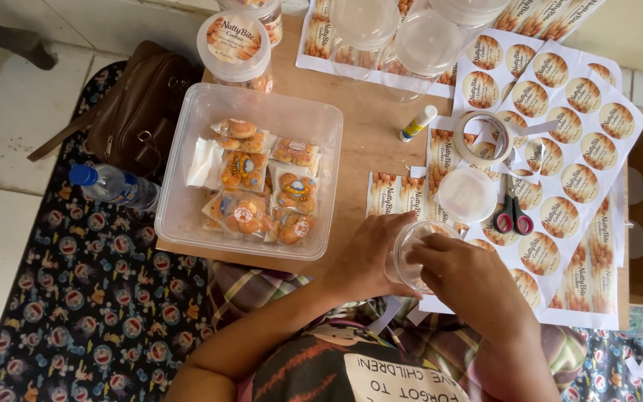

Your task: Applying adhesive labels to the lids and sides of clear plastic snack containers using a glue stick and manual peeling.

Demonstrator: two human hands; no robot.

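On a low wooden table point(370, 134) strewn with round printed sticker sheets point(574, 141), the labelling step is in hand. The left hand point(372, 257) cups a clear round plastic jar point(411, 253) – fingers curled around its wall – while the right hand point(461, 274) presses fingertips together on its side (label hidden). Next, smoothing calls for firm, even pressure.

Left hand point(370, 257) cupping a clear plastic jar point(413, 253), right hand point(464, 277) across its mouth, perhaps pressing on a label, clear tub point(187, 186) of wrapped cookies point(262, 186) beside, round sticker sheets point(574, 149), tape roll point(483, 138), scissors point(513, 216), glue stick point(417, 123) on the wooden table point(359, 134)

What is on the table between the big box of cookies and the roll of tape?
In the head view, a glue stick lies on the bare wooden table between the clear cookie box and the tape roll.
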